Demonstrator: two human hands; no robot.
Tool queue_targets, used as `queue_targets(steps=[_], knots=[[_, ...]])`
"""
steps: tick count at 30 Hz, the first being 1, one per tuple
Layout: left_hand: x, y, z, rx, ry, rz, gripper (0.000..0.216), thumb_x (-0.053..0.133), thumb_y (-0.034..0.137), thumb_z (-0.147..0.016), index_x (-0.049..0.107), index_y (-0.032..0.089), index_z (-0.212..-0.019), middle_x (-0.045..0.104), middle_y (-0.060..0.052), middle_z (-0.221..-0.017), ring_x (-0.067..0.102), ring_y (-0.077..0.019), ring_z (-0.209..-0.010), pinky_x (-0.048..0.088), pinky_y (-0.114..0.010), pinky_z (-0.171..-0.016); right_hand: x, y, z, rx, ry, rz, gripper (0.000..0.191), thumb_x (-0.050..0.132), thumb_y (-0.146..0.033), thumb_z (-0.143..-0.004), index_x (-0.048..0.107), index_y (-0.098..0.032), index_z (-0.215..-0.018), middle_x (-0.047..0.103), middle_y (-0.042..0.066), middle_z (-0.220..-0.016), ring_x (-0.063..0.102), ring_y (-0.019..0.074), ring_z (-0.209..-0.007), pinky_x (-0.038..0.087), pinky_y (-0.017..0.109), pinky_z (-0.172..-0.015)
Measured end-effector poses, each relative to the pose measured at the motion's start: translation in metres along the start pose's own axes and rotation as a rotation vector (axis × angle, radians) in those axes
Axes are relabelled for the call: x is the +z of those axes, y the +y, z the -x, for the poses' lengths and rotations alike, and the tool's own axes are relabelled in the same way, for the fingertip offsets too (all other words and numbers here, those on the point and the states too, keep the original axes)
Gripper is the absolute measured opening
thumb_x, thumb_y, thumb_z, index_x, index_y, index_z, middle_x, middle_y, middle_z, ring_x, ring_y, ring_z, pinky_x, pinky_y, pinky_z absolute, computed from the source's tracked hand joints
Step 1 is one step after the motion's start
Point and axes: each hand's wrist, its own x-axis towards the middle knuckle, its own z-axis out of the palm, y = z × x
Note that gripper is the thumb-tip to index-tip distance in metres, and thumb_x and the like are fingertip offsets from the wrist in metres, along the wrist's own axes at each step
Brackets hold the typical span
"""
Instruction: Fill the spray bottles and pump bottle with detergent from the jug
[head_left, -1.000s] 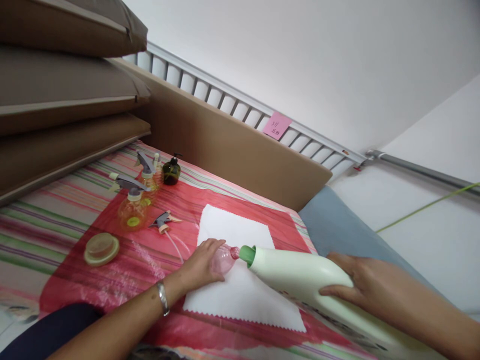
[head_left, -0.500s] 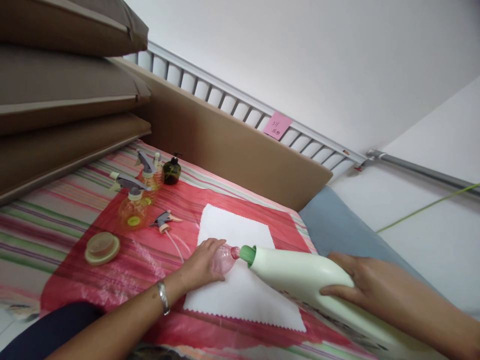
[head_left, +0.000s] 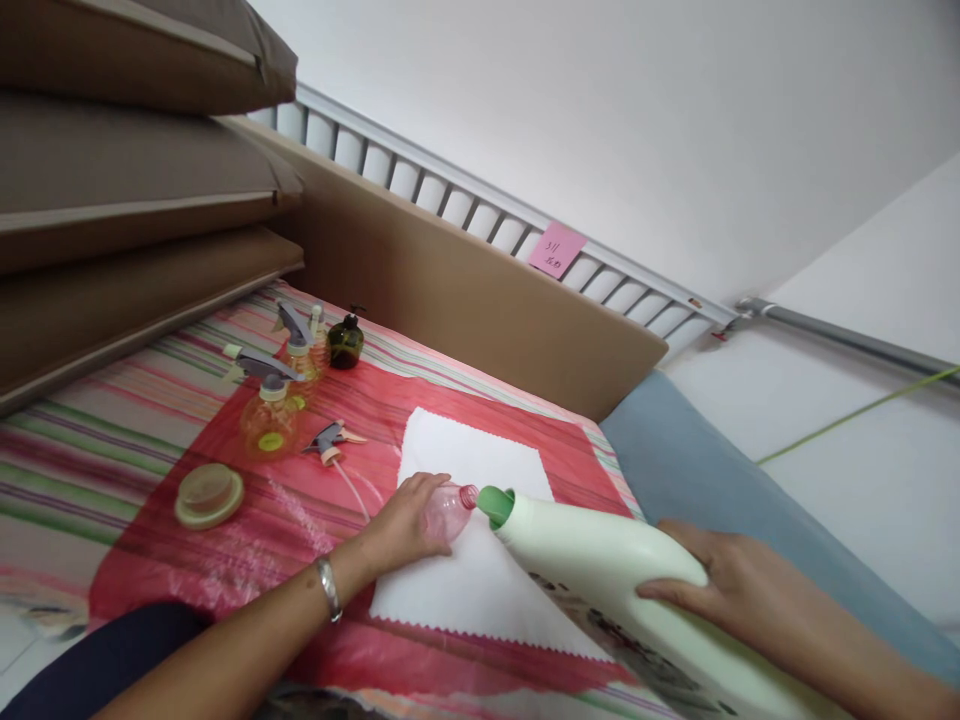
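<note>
Fingers of my left hand (head_left: 409, 518) wrap round a clear pink bottle (head_left: 448, 513), its uncapped neck tipped toward the right. My right hand (head_left: 697, 570) grips a large pale green jug (head_left: 592, 545) tilted on its side. The jug's green pouring spout (head_left: 496, 506) lies right at the pink bottle's mouth; whether they touch, I cannot tell. No liquid stream can be made out. Under both is a white cloth (head_left: 469, 585) with zigzag edges. Left of my left hand lies a grey trigger spray head (head_left: 330, 440) with a thin tube.
Round yellowish spray bottles (head_left: 270, 425) and a dark green pump bottle (head_left: 345, 342) stand at the back left. A pale round lid (head_left: 210, 495) lies on the red sheet (head_left: 165, 560). Stacked brown cushions (head_left: 150, 170) rise at left; a tan board (head_left: 465, 300) stands behind.
The jug has rolled a little, so more of its printed label shows, and its spout sits slightly higher. Both hands keep their holds.
</note>
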Motion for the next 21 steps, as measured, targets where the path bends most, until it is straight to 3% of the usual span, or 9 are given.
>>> queue_targets(steps=[2, 3, 6, 9, 14, 17, 21], knots=[[-0.001, 0.0, -0.001, -0.021, 0.035, 0.032, 0.082, 0.079, 0.025, -0.05, 0.045, 0.018, -0.125, 0.052, -0.012, -0.121, 0.047, -0.0274, -0.114, 0.036, -0.042, -0.1, 0.011, 0.012, 0.002, 0.036, -0.18, -0.148, 0.027, 0.064, -0.06, -0.058, 0.068, -0.037, -0.072, 0.072, -0.002, -0.075, 0.065, 0.0221, -0.068, 0.049, 0.028, -0.059], [-0.002, -0.001, -0.001, -0.033, 0.052, 0.053, 0.082, 0.079, 0.025, -0.05, 0.046, 0.019, -0.124, 0.052, -0.012, -0.121, 0.048, -0.0275, -0.114, 0.036, -0.041, -0.099, 0.016, 0.018, 0.004, 0.083, -0.199, -0.214, 0.029, 0.064, -0.06, -0.058, 0.069, -0.036, -0.074, 0.073, 0.0, -0.079, 0.065, 0.0234, -0.07, 0.049, 0.03, -0.06], [-0.007, 0.0, -0.003, -0.063, 0.092, 0.126, 0.08, 0.079, 0.024, -0.05, 0.047, 0.02, -0.123, 0.053, -0.011, -0.122, 0.048, -0.0274, -0.115, 0.037, -0.041, -0.1, 0.031, 0.033, 0.011, 0.283, -0.04, -0.364, 0.037, 0.068, -0.059, -0.047, 0.069, -0.033, -0.073, 0.068, 0.003, -0.06, 0.06, 0.024, -0.053, 0.044, 0.033, -0.051], [-0.017, 0.003, -0.007, -0.089, 0.14, 0.219, 0.076, 0.079, 0.022, -0.051, 0.047, 0.02, -0.121, 0.053, -0.011, -0.123, 0.049, -0.027, -0.116, 0.036, -0.042, -0.1, 0.046, 0.037, 0.019, 0.4, 0.091, -0.517, 0.04, 0.064, -0.059, -0.046, 0.067, -0.028, -0.071, 0.052, -0.002, -0.037, 0.049, 0.0204, -0.039, 0.037, 0.031, -0.044], [-0.043, 0.012, -0.016, -0.181, 0.253, 0.3, 0.071, 0.077, 0.02, -0.054, 0.046, 0.02, -0.118, 0.055, -0.01, -0.119, 0.053, -0.0249, -0.111, 0.039, -0.041, -0.098, 0.075, 0.011, 0.012, 0.526, 0.339, -0.784, 0.031, 0.06, -0.052, -0.055, 0.054, -0.021, -0.056, 0.048, -0.004, -0.037, 0.041, 0.0138, -0.037, 0.032, 0.026, -0.039], [-0.061, 0.014, -0.02, -0.19, 0.346, 0.27, 0.069, 0.077, 0.02, -0.054, 0.047, 0.021, -0.117, 0.057, -0.009, -0.117, 0.055, -0.0254, -0.109, 0.04, -0.043, -0.097, 0.095, -0.012, -0.01, 0.525, 0.48, -0.958, 0.034, 0.061, -0.051, -0.061, 0.048, -0.021, -0.053, 0.047, -0.005, -0.04, 0.041, 0.0118, -0.038, 0.033, 0.024, -0.04], [-0.083, 0.009, -0.022, -0.16, 0.459, 0.23, 0.072, 0.077, 0.024, -0.054, 0.045, 0.02, -0.118, 0.055, -0.011, -0.119, 0.052, -0.0274, -0.113, 0.039, -0.046, -0.099, 0.123, -0.036, -0.044, 0.503, 0.565, -0.995, 0.037, 0.062, -0.053, -0.064, 0.049, -0.02, -0.057, 0.047, -0.006, -0.044, 0.042, 0.0118, -0.044, 0.035, 0.024, -0.045]])
